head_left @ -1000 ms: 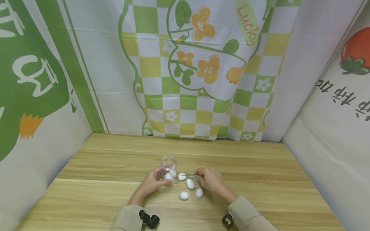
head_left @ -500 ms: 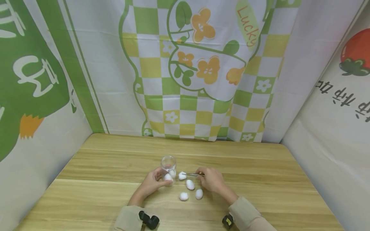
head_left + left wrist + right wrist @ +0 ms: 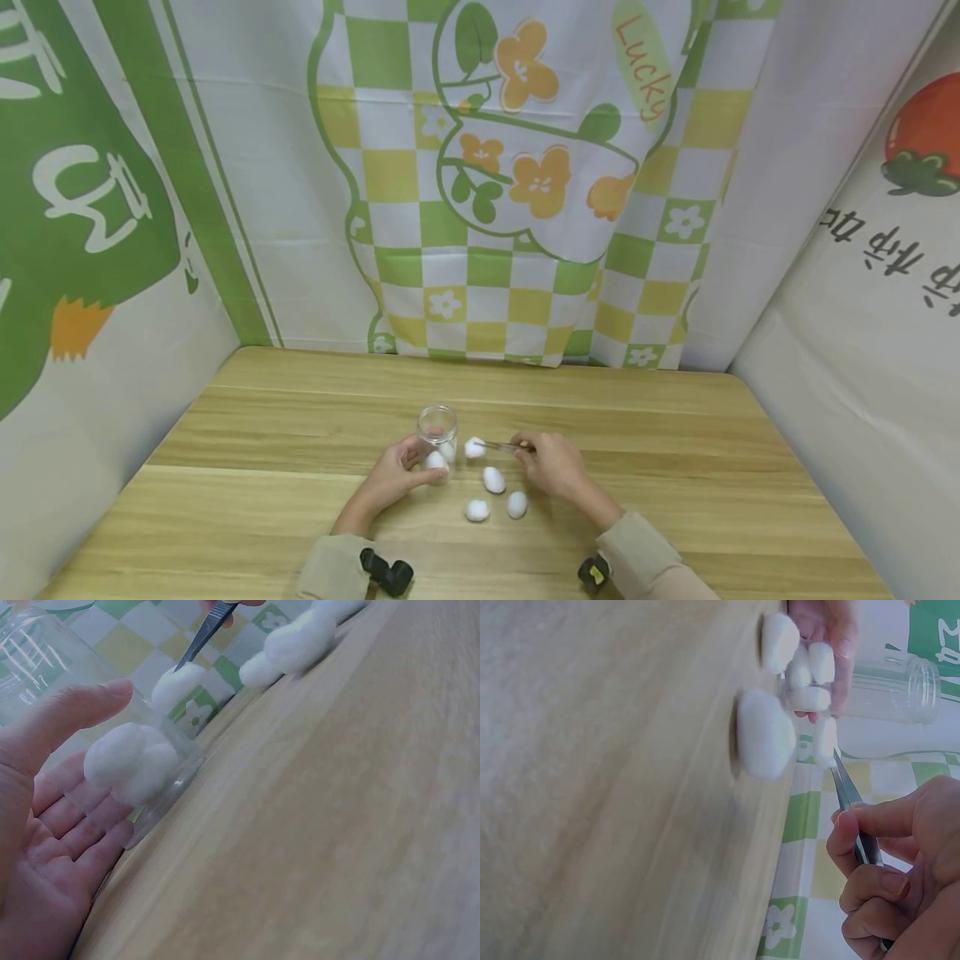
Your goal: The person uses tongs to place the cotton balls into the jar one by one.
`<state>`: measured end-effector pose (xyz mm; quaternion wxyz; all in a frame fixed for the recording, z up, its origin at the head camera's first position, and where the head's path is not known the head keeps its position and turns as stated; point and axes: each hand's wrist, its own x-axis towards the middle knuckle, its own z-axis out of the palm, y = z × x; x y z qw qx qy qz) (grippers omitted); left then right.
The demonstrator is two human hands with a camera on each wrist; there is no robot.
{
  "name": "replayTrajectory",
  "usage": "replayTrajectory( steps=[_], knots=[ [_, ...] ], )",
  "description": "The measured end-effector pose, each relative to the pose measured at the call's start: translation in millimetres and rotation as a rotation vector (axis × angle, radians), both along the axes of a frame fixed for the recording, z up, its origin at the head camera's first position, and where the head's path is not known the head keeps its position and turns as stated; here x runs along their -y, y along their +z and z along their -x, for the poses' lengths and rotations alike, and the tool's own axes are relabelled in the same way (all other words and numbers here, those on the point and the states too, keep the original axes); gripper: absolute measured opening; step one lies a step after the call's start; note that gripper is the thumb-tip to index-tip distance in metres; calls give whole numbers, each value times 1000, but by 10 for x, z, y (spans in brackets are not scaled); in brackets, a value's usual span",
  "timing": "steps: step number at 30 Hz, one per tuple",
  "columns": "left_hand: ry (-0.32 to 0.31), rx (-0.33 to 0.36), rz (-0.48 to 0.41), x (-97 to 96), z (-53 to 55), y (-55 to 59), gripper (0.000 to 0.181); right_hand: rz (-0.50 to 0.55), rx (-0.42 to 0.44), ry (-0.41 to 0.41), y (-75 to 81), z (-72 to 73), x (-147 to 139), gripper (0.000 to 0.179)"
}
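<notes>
My left hand holds a clear jar upright on the table, thumb on one side and fingers on the other. Several white cotton balls lie at the bottom of the jar in the left wrist view. My right hand pinches metal tweezers between thumb and fingers. At the tweezers' tips is one cotton ball, just right of the jar and off the table. Three loose cotton balls, one of them the nearest to the tweezers, lie between the hands.
The wooden table extends around both hands. A patterned green, yellow and white cloth hangs behind its far edge. Printed fabric walls stand on the left and right. The jar's mouth has no lid on it.
The cotton ball in the tweezers has risen off the table and shifted slightly away from me, along with my right hand. My left hand and the jar have stayed still.
</notes>
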<state>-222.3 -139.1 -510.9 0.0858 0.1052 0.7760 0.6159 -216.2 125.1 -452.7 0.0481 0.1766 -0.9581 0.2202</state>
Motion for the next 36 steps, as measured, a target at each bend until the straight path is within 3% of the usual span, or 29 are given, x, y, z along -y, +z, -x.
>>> replayTrajectory(
  steps=[15,30,36],
  knots=[
    [-2,-8,5,-1,12,-15,63,48,-1,-1,103,-12,-15,12],
    [-12,-15,4,1,-1,-5,63,41,-111,0,212,-35,-7,11],
    [-15,-20,1,3,-9,13,62,58,-108,-11,289,-43,1,12]
  ],
)
